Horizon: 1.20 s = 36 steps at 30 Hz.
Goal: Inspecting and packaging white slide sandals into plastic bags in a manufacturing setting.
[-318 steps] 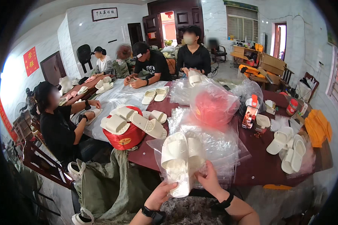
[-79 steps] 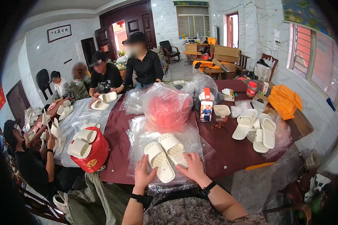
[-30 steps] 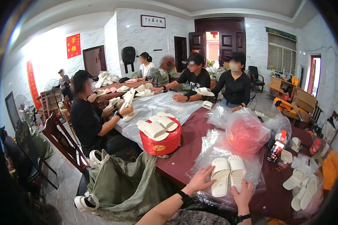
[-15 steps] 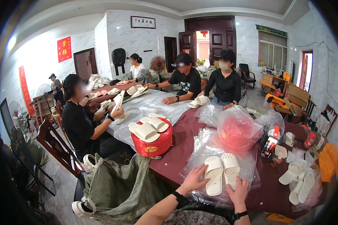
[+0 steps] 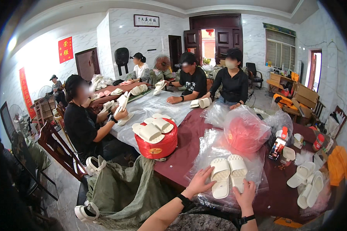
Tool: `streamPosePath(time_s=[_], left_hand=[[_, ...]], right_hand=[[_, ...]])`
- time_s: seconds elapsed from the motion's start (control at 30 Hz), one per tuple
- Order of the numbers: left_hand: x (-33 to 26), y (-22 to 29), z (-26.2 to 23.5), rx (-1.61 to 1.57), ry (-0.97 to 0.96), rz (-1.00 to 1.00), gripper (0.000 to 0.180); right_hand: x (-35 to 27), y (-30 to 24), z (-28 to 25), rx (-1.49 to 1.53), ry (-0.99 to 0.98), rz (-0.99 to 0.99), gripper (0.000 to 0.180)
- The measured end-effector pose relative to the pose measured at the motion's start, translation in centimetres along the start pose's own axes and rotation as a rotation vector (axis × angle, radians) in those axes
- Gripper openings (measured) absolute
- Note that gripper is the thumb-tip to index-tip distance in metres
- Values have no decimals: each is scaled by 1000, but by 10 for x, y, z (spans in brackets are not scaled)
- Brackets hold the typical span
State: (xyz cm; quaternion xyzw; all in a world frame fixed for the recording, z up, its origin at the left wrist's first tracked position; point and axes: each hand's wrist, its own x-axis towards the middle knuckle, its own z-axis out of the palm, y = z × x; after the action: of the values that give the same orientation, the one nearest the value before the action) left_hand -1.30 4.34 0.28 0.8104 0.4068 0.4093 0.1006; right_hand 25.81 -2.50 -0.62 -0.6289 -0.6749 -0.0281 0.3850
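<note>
A pair of cream slide slippers lies side by side in front of me on clear plastic bags [image 5: 196, 169]. My left hand [image 5: 199, 181] rests against the outer side of the left slipper [image 5: 220, 184], fingers stretched and apart. My right hand [image 5: 245, 194] has its thumb and fingers around the heel of the right slipper [image 5: 238, 168], partly covering it. Both slippers have quilted straps, and their heels point toward me.
Left of my hands, cream slippers sit on a red roll [image 5: 157, 144]. A bagged pink-red roll [image 5: 246, 133] stands ahead. To the right are a phone [image 5: 277, 149], more cream slippers [image 5: 310, 184] and orange cloth [image 5: 338, 165]. Several people work around the maroon-covered table [image 5: 185, 142].
My hands and the pair stay nearly in place. Across the table, a person in a black T-shirt has lifted a cream slipper. Another co-worker's slippers have shifted slightly.
</note>
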Motion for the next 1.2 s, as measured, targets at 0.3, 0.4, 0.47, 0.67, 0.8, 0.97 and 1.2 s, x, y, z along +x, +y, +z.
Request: streamPosePath(time_s=[0.3, 0.4, 0.47, 0.67, 0.8, 0.97, 1.2], left_hand=[[-1, 2, -1, 7, -21, -21, 75], [0, 2, -1, 2, -6, -13, 75], [0, 3, -1, 15, -15, -22, 74], [-1, 3, -2, 21, -4, -21, 74], [1, 3, -1, 5, -6, -15, 74], [2, 3, -2, 5, -10, -20, 75], [-3, -1, 1, 13, -5, -41, 73]], right_hand=[[0, -2, -3, 2, 0, 2, 66], [0, -1, -3, 1, 9, -5, 65], [0, -2, -3, 4, 13, -6, 65], [0, 0, 0, 2, 15, -7, 66], [0, 3, 0, 12, 18, -6, 66], [2, 0, -3, 19, -2, -7, 67], [-2, 4, 2, 5, -16, -7, 67]])
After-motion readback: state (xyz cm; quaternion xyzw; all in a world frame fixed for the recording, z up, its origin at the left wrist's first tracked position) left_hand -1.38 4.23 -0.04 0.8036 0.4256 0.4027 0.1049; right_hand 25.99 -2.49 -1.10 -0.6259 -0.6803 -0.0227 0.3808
